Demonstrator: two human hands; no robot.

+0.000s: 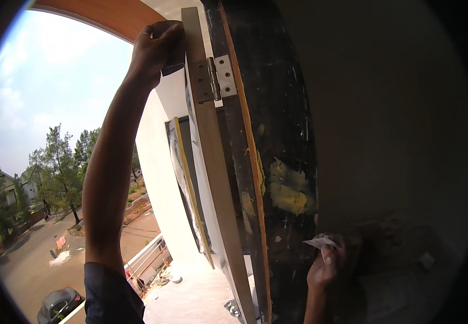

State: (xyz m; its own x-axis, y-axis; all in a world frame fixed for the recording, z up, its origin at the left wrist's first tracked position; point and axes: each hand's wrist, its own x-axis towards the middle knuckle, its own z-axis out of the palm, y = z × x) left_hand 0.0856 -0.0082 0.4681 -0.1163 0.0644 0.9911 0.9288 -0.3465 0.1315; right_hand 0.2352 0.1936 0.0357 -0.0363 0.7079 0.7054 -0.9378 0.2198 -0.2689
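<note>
Two bare hands were seen at work on an opened door in the single head view, high above a street. The left hand was raised to the top of the door leaf, its fingers closed around a small dark flat tool, seemingly a scraper or sanding block, which was pressed against the leaf's pale narrow edge just beside the metal hinge. The right hand was held low, against the dark, paint-flecked door frame, with a small pale piece, perhaps folded sandpaper or a rag, pinched between thumb and fingers; what exactly it was could not be told. Yellowish filler patches were visible on the frame above that hand. Beyond the leaf, a white outer wall, a railing, trees and a parked dark car were seen under a hazy sky.

The edge near the hinge was judged to be the surface in hand. It was thought that the tool would best be kept flat to the edge and drawn with steady, even pressure, clear of the hinge plate and its screws, so that neither metal nor wood corner was gouged. The leaf was judged likely to swing under a hard push, so a light stroke seemed wise.
</note>
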